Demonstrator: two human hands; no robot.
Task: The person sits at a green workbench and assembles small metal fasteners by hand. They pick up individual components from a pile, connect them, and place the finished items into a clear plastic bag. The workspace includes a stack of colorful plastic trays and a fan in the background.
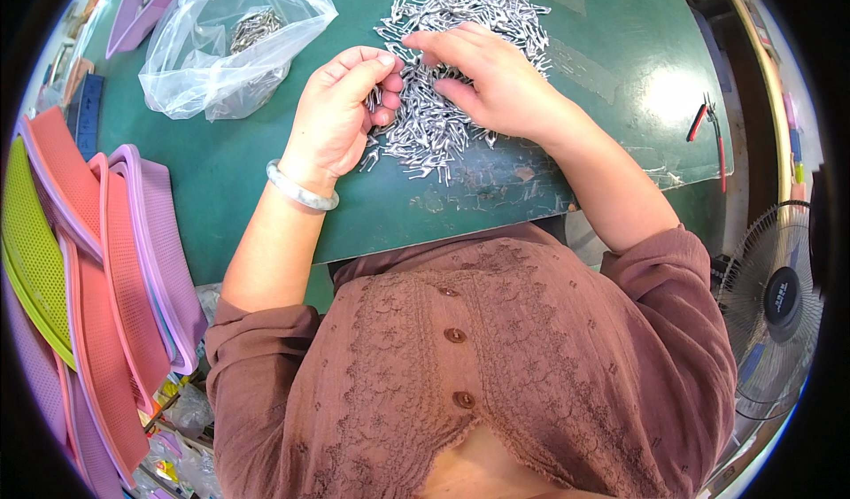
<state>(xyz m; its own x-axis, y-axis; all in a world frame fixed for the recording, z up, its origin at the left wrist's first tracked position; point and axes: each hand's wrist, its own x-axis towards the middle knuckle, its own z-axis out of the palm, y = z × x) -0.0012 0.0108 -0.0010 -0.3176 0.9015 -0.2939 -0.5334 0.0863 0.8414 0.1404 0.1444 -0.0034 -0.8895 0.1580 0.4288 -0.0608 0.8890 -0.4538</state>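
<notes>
A heap of small silver metal pieces [460,21] lies on the green table mat [230,180]. My left hand [336,114] is curled at the heap's left edge, and a few metal pieces show between its fingers. My right hand [491,78] rests palm down on the heap, fingertips pressing into the pieces near the left hand's thumb. A pale bangle [301,191] circles my left wrist. Both sleeves are brownish pink.
A clear plastic bag [226,43] holding more metal pieces lies at the back left. Stacked mesh trays [115,260] in pink, purple and green stand at the left. Red-handled pliers [708,127] lie at the right edge. A fan [775,300] stands at the lower right.
</notes>
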